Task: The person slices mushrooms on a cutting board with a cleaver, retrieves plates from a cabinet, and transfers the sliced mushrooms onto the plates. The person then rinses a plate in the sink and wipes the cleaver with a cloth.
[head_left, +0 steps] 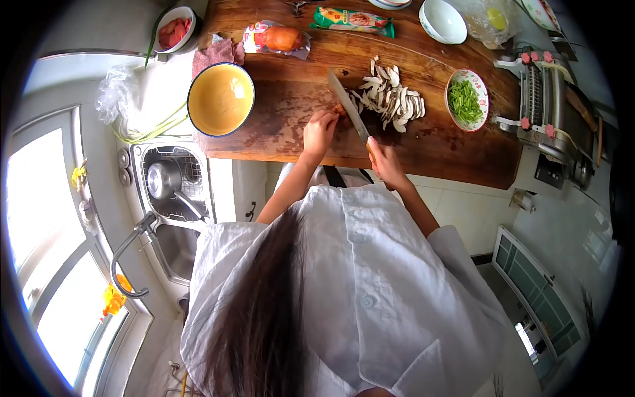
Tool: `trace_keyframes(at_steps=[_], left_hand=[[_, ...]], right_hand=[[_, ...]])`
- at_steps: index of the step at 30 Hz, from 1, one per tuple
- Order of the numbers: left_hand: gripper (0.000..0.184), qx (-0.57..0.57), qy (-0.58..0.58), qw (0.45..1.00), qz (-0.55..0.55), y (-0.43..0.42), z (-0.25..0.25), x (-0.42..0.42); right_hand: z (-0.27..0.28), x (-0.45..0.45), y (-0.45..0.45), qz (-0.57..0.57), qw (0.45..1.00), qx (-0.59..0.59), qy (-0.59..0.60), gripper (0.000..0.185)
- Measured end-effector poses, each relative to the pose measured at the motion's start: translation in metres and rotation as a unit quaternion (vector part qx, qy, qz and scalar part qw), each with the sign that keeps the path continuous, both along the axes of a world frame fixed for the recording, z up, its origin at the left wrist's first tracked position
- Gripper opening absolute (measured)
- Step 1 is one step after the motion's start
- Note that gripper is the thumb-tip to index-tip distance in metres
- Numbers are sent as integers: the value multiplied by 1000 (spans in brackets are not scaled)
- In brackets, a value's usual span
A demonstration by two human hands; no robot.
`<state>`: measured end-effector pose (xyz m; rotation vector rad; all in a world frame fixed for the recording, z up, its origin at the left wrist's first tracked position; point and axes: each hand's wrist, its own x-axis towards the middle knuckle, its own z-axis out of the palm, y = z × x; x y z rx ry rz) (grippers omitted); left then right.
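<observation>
My right hand [385, 162] grips the handle of a kitchen knife [348, 104], whose long blade slants up and to the left over the wooden board [284, 126]. Close to the blade's left side, my left hand [319, 134] has its fingers curled in on a small reddish-brown piece of food [339, 110]; its kind is hard to tell, as the fingers partly cover it. Just right of the knife lies a loose pile of sliced mushrooms [397, 99], white with dark edges. Farther right, a patterned bowl [486, 112] holds chopped greens [465, 101].
A yellow enamel bowl [221, 99] stands at the left near a folded cloth [215, 56]. Behind are a packaged sausage [281, 39], a green packet [352, 21] and a white bowl [443, 22]. A pasta machine [546, 109] borders the right; a sink [178, 248] is left.
</observation>
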<state>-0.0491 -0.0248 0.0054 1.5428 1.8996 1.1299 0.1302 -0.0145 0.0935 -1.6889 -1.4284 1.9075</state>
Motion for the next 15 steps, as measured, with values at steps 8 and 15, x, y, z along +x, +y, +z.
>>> trace_keyframes(at_steps=[8,15], left_hand=[[5,8,-3,1000,-13,2,-4,-3],[5,-2,-19,1000,7,1,-5,-3]], right_hand=[[-56,-7,-18,-4,983,157,-94,49],[-7,-21,-7,-147,987,17,54,43]])
